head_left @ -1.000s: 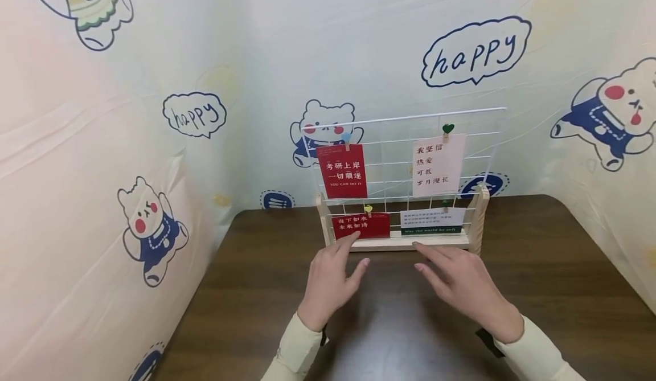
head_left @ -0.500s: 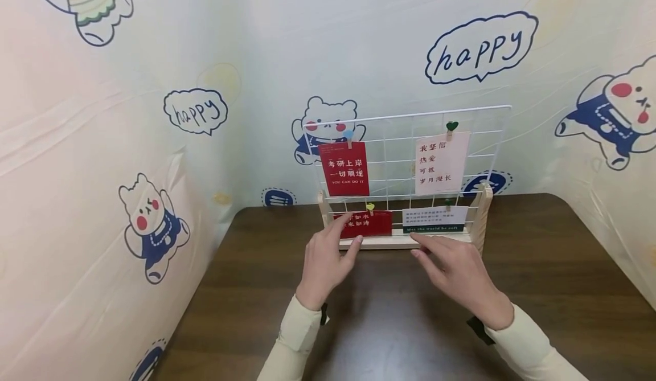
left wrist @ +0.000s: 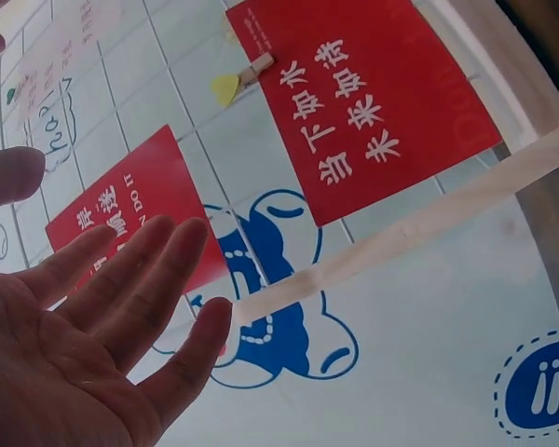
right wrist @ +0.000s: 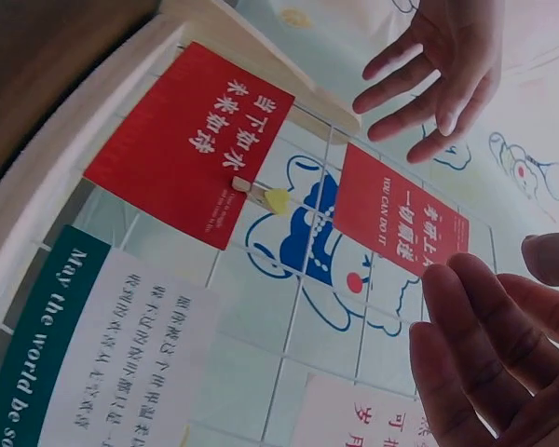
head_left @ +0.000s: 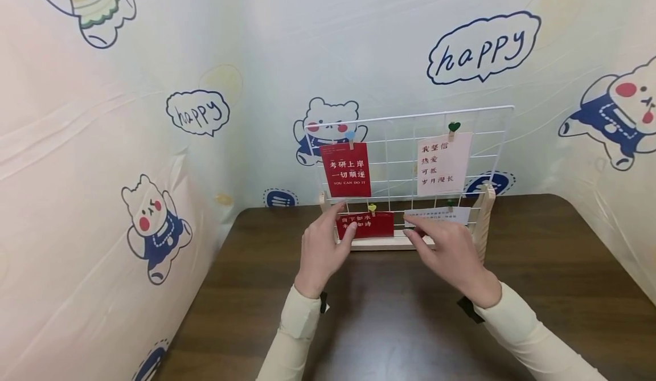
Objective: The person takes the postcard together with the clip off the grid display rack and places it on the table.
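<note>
A white wire grid [head_left: 388,167] stands upright on a wooden base [head_left: 381,245]. Clipped to it are an upper red card [head_left: 347,170], a lower red card [head_left: 376,230], an upper pink-white card [head_left: 445,164] and a lower white-and-green card [right wrist: 121,345]. My left hand [head_left: 323,250] is in front of the lower red card, fingers spread and relaxed, holding nothing. My right hand [head_left: 451,250] hovers before the white-and-green card and covers part of it in the head view, its fingers loosely bent around nothing. The right wrist view also shows the left hand with fingers extended.
Small heart-topped clothespins hold the cards: a blue clothespin [head_left: 351,137], a yellow clothespin [head_left: 372,209] and green ones, including the top green clothespin [head_left: 453,128]. The brown table [head_left: 389,324] lies under the rack. A printed cloth [head_left: 318,39] hangs behind and at the sides.
Both hands have moved forward and up from near the wooden base to in front of the lower cards. The cards and clips keep their places on the grid.
</note>
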Demonstrator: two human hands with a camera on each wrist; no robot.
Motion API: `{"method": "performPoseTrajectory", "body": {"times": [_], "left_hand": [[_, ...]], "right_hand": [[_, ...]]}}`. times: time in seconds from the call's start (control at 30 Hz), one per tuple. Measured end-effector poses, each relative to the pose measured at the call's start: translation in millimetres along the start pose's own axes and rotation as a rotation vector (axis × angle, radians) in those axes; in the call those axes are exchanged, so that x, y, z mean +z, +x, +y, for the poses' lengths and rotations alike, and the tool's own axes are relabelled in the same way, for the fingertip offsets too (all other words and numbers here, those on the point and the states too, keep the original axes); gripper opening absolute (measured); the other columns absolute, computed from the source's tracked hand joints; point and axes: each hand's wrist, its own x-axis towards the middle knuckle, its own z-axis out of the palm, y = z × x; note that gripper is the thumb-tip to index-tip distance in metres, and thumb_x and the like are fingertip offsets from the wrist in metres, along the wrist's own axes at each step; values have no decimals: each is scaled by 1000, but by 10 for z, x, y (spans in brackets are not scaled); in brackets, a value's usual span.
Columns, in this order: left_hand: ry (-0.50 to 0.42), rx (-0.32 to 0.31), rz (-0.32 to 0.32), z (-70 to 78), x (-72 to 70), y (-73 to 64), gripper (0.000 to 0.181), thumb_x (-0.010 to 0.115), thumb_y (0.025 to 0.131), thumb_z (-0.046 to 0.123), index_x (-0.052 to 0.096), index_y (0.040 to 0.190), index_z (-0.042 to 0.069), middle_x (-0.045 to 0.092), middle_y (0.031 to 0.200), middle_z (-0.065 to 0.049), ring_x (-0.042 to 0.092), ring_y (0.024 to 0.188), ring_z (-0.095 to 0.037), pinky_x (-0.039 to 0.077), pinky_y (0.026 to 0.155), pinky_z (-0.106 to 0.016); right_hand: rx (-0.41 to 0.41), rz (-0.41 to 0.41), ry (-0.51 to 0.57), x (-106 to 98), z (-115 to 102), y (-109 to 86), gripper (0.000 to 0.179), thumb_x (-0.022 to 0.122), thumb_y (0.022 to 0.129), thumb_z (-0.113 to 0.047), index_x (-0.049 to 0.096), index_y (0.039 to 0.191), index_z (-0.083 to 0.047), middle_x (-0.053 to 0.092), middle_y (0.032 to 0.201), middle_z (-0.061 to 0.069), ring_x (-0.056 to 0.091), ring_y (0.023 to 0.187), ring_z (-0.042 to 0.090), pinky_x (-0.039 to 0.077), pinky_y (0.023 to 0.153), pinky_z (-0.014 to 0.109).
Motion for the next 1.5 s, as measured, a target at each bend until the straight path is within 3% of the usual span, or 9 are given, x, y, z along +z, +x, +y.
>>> {"method": "performPoseTrajectory", "body": {"times": [0.17, 0.4, 0.6, 0.87, 1.07, 1.27, 1.5], "left_hand": [[0, 0, 6, -3, -11, 59, 58, 75, 92, 40, 61, 142, 15, 73, 135, -5, 75, 115, -25, 62, 94, -45], [19, 7, 39, -10, -32, 129, 57, 72, 94, 42, 60, 143, 16, 74, 133, -5, 76, 108, -25, 63, 91, -42], [41, -7, 81, -6, -68, 192, 56, 71, 95, 44, 61, 143, 17, 74, 133, -4, 76, 104, -23, 64, 88, -40], [20, -10, 129, 4, -86, 309, 54, 71, 96, 39, 61, 143, 13, 75, 130, -8, 77, 103, -26, 64, 83, -39], [11, -62, 144, -5, -96, 343, 56, 73, 95, 36, 60, 144, 13, 73, 134, -8, 77, 108, -30, 64, 84, -44], [16, -66, 165, -27, -95, 373, 54, 73, 96, 36, 60, 144, 14, 73, 135, -8, 77, 108, -28, 64, 81, -42], [43, -103, 191, -66, -89, 407, 56, 74, 95, 34, 59, 145, 16, 73, 134, -8, 77, 109, -27, 64, 82, -42]], "right_hand": [[2, 3, 28, 20, -9, 80, 34, 83, 85, -9, 77, 118, -5, 82, 102, 14, 78, 77, 23, 60, 62, 33], [17, 25, 52, 64, -15, 190, 33, 82, 87, -8, 77, 120, -5, 82, 95, 13, 75, 69, 21, 57, 58, 30], [12, 27, 70, 97, -35, 327, 32, 81, 89, -11, 76, 120, -5, 82, 100, 13, 78, 75, 21, 62, 64, 36], [1, 40, 86, 95, -74, 568, 30, 80, 91, -12, 76, 120, -4, 81, 89, 13, 75, 69, 21, 60, 61, 36], [10, 19, 74, 108, -100, 718, 32, 78, 93, -14, 76, 123, -7, 74, 71, 7, 56, 55, 11, 47, 53, 24], [0, 23, 73, 106, -116, 869, 33, 78, 93, -14, 75, 125, -5, 75, 73, 9, 63, 58, 16, 51, 57, 27], [9, 24, 64, 162, -152, 1025, 32, 76, 95, -17, 75, 125, -5, 75, 73, 10, 62, 56, 17, 49, 56, 28]]}}
